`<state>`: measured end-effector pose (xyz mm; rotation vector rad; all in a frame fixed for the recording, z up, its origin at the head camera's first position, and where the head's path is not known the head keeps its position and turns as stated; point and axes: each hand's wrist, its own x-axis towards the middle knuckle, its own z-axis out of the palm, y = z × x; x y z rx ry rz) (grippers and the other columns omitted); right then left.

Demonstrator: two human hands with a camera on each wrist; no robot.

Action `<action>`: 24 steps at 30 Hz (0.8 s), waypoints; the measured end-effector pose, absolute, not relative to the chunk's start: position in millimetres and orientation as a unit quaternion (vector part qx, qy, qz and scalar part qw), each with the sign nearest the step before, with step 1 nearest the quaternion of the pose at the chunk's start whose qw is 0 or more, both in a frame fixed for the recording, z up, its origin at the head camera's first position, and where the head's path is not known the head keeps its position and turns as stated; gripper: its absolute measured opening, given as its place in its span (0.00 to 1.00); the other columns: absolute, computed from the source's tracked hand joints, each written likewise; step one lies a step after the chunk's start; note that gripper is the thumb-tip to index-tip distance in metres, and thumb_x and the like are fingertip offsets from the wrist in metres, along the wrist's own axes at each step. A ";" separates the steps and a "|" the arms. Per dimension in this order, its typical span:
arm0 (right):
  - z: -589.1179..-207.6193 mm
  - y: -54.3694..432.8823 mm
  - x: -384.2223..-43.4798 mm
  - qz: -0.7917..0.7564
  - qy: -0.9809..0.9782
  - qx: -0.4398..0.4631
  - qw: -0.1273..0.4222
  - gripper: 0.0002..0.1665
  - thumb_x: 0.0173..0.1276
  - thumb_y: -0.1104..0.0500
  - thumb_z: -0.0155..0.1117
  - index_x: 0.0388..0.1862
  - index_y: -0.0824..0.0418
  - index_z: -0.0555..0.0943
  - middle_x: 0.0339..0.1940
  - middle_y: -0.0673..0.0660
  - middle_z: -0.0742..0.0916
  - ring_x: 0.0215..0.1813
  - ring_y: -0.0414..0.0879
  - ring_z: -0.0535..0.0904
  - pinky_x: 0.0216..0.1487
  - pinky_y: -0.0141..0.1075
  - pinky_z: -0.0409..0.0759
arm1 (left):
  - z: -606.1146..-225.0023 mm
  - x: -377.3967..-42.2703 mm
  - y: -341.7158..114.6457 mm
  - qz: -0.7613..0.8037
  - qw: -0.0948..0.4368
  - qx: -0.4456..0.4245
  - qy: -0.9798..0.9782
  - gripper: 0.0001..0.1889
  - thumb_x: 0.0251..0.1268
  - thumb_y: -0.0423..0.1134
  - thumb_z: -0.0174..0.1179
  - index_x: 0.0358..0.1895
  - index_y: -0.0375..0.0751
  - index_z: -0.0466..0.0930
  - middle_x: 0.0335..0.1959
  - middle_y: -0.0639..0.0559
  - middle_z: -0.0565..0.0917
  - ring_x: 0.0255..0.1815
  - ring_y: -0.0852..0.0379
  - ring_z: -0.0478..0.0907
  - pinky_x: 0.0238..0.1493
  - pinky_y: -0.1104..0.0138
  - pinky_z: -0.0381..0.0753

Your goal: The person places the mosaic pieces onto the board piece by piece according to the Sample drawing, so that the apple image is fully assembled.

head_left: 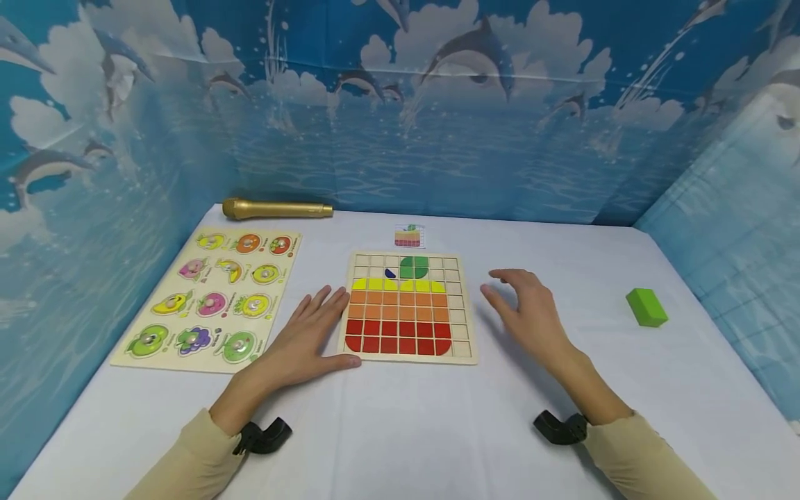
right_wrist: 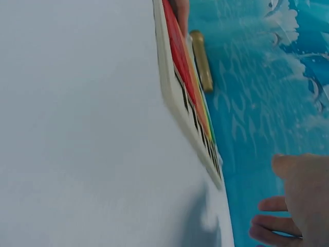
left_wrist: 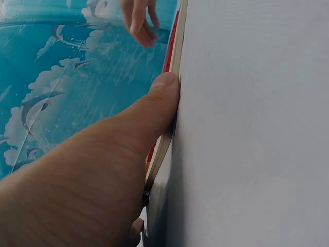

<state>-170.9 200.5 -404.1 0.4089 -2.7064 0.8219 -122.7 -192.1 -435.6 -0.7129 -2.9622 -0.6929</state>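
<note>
A square wooden grid board lies flat on the table, filled with coloured pieces: red rows at the bottom, orange above, then yellow, with a green patch and a small dark blue piece at the top. My left hand rests at its left side, fingers spread and fairly straight. In the left wrist view the left thumb touches the board's near edge. My right hand hovers over the table to the right of the board, fingers loosely bent, thumb and index apart, holding nothing.
Just behind the board lies a small picture card. A fruit peg puzzle is on the left, partly beside my left hand. A gold microphone lies at the back left. A green block sits far right. Dolphin-printed curtains surround the table.
</note>
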 end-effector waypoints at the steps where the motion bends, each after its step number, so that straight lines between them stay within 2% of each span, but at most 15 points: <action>1: -404.5 210.2 -167.4 0.272 -0.941 0.140 0.142 0.30 0.80 0.47 0.63 0.70 0.66 0.78 0.69 0.68 0.82 0.71 0.65 0.74 0.71 0.67 0.70 | -435.1 -123.5 -191.7 -0.221 0.008 -0.230 -0.948 0.59 0.59 0.70 0.69 0.86 0.42 0.52 0.88 0.47 0.54 0.89 0.43 0.43 0.87 0.44 0.40; 4: -401.7 234.4 -158.3 0.233 -0.952 0.145 0.140 0.36 0.82 0.44 0.60 0.76 0.67 0.72 0.76 0.71 0.74 0.77 0.69 0.67 0.73 0.70 0.66 | -432.7 -125.4 -189.9 -0.221 0.009 -0.232 -0.947 0.59 0.59 0.70 0.69 0.86 0.42 0.52 0.88 0.47 0.54 0.89 0.43 0.43 0.88 0.45 0.40; 11: -398.1 263.7 -147.1 0.177 -0.962 0.164 0.126 0.46 0.79 0.39 0.62 0.83 0.65 0.63 0.83 0.72 0.62 0.81 0.73 0.59 0.73 0.74 0.62 | -431.5 -126.7 -189.0 -0.227 0.010 -0.232 -0.946 0.59 0.59 0.69 0.69 0.86 0.41 0.52 0.88 0.47 0.54 0.89 0.42 0.43 0.87 0.44 0.40; 24: -413.2 273.4 -144.8 0.173 -0.967 0.149 0.110 0.48 0.78 0.39 0.62 0.84 0.65 0.60 0.83 0.74 0.62 0.81 0.74 0.58 0.75 0.75 0.59 | -434.5 -119.1 -191.0 -0.225 0.007 -0.229 -0.947 0.59 0.60 0.70 0.68 0.86 0.42 0.53 0.87 0.47 0.55 0.89 0.42 0.44 0.87 0.42 0.41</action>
